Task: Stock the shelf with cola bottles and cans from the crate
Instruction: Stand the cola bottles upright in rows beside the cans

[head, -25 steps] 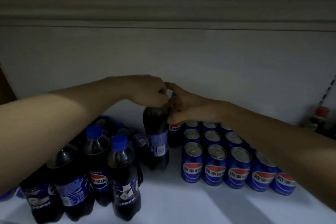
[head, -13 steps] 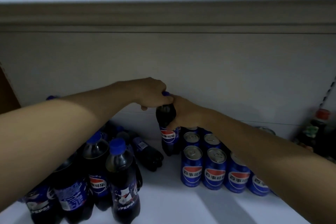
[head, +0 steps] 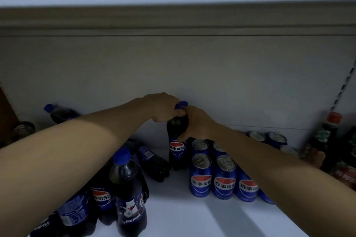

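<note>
A dark cola bottle [head: 176, 146] with a blue cap stands upright at the back of the white shelf [head: 179, 215], just left of the blue cola cans [head: 224, 177]. My left hand [head: 163, 107] grips its cap and neck from above. My right hand [head: 194, 123] wraps around its shoulder from the right. Several more cola bottles [head: 128, 194] stand at the front left under my left forearm. One bottle [head: 154, 163] lies on its side behind them.
Another bottle [head: 57, 112] leans at the far left back. Dark sauce bottles [head: 327, 140] with a red cap stand at the right edge. The grey back panel [head: 192, 73] rises right behind the held bottle. Bare shelf shows at the front middle.
Both hands have carried the bottle back and to the right, from a tilted pose above the lying bottle to upright beside the cans.
</note>
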